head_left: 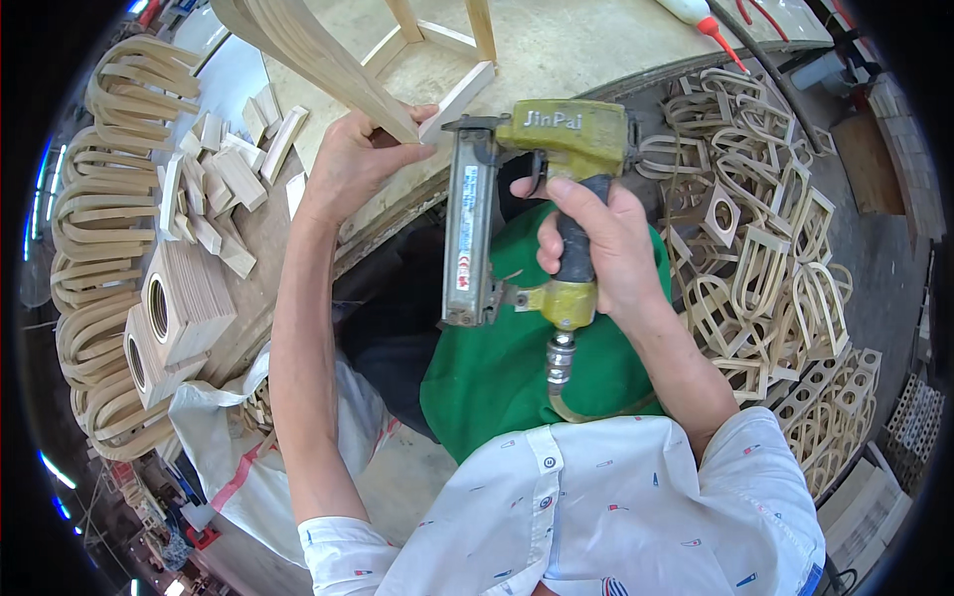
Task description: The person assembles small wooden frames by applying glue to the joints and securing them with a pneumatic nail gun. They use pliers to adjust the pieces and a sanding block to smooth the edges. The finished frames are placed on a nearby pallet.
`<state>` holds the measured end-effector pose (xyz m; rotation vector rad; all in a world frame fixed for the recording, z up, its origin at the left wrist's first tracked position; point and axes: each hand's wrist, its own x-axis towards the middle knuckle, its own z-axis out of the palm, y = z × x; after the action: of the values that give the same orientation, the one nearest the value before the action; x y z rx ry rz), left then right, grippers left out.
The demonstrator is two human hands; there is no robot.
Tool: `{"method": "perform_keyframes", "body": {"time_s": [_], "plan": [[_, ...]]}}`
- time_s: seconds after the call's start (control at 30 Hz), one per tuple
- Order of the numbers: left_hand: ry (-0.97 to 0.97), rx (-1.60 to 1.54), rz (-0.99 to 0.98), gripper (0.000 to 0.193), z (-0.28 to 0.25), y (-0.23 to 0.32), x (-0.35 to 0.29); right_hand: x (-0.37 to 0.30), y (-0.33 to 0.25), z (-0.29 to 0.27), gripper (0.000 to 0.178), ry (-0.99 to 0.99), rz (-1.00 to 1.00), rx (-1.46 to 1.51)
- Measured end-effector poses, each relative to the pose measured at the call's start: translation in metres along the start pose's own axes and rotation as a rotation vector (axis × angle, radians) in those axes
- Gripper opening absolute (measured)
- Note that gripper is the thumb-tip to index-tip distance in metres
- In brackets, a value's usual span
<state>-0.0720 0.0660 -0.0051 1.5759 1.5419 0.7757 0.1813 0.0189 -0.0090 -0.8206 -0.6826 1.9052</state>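
My left hand (pixel 348 164) pinches the near corner of a wooden frame, where a bent wooden strip (pixel 333 70) meets a short crosspiece (pixel 459 99). The frame stands on the worktable, its top cut off by the upper edge of view. My right hand (pixel 611 238) wraps round the black grip of a yellow-green air nail gun (pixel 571 127), a finger at the trigger. Its long metal magazine (pixel 467 228) points down toward me. The gun's nose lies close to the crosspiece; whether they touch I cannot tell. An air hose (pixel 576 409) runs from the handle's base.
Loose wooden blocks (pixel 238 177) and two thick blocks with round holes (pixel 194 303) lie at left, beside stacked bent-wood loops (pixel 99 223). Many bent frames (pixel 765 268) are heaped at right. A white sack (pixel 234 437) hangs below left. A red-tipped bottle (pixel 696 15) lies far right.
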Motion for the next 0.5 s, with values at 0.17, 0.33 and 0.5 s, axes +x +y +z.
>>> {"method": "perform_keyframes", "body": {"time_s": [0.17,0.33,0.5], "plan": [[-0.001,-0.068,0.012,0.020,0.001,0.000,-0.002,0.000,0.010,0.005,0.022,-0.006,0.005,0.000],[0.002,-0.041,0.024,0.013,0.000,-0.003,-0.001,-0.002,0.013,0.005,0.023,-0.014,0.009,-0.019],[0.006,-0.057,-0.001,0.013,0.001,0.001,-0.002,-0.001,0.015,0.005,0.025,-0.020,-0.002,-0.037]]}}
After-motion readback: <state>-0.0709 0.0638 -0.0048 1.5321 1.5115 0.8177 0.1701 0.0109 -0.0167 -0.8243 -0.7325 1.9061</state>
